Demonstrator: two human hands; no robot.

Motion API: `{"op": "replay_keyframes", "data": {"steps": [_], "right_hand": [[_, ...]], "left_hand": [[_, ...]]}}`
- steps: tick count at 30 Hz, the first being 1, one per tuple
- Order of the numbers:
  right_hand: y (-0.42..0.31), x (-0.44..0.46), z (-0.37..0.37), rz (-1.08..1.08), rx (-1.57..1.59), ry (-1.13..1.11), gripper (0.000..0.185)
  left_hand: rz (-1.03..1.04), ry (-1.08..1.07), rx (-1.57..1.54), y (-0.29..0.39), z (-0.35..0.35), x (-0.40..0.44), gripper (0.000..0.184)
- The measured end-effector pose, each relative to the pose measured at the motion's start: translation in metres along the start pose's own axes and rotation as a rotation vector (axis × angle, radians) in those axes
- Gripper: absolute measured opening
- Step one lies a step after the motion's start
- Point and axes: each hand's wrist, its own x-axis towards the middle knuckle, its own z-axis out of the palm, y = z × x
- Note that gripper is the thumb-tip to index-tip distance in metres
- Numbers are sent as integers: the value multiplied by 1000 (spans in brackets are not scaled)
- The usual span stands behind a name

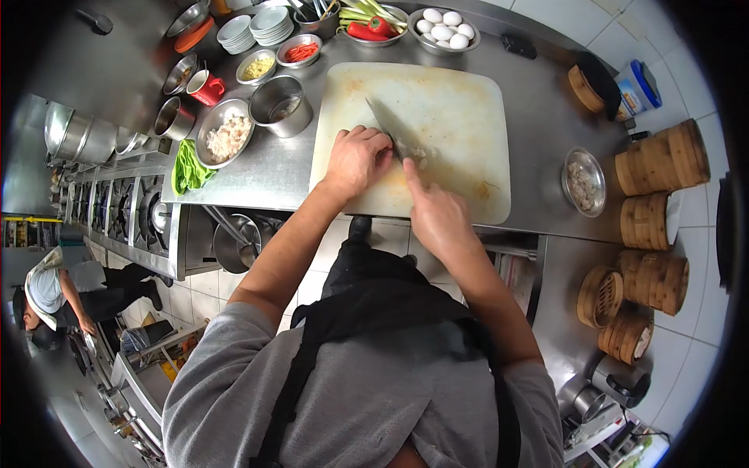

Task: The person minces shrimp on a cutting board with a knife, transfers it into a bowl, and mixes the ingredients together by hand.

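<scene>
A large white cutting board [460,101] lies on the steel counter. My right hand [439,210] is closed round the handle of a knife [382,118], its index finger stretched along the tool. The blade points up and to the left over the board. Close to the left side of the blade, my left hand [359,160] rests with its fingers curled on a small dark piece, too hidden to name. Small pale chopped bits [421,153] lie on the board just right of the blade.
Left of the board stand a steel pot [290,117], a bowl of pale pieces [228,139] and green leaves [187,168]. Behind are bowls of eggs [441,33] and red peppers [368,31]. Bamboo steamers [659,160] and a small bowl [583,182] stand right. Another person [70,281] is far left.
</scene>
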Motion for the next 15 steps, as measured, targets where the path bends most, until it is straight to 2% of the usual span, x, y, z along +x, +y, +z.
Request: {"op": "replay_keyframes", "data": {"steps": [8, 15], "right_hand": [[6, -32, -24, -17, 47, 10, 72], [-11, -17, -24, -19, -39, -43, 74]], "left_hand": [[-46, 35, -118, -7, -2, -10, 14], [-15, 31, -108, -8, -2, -7, 12]]}}
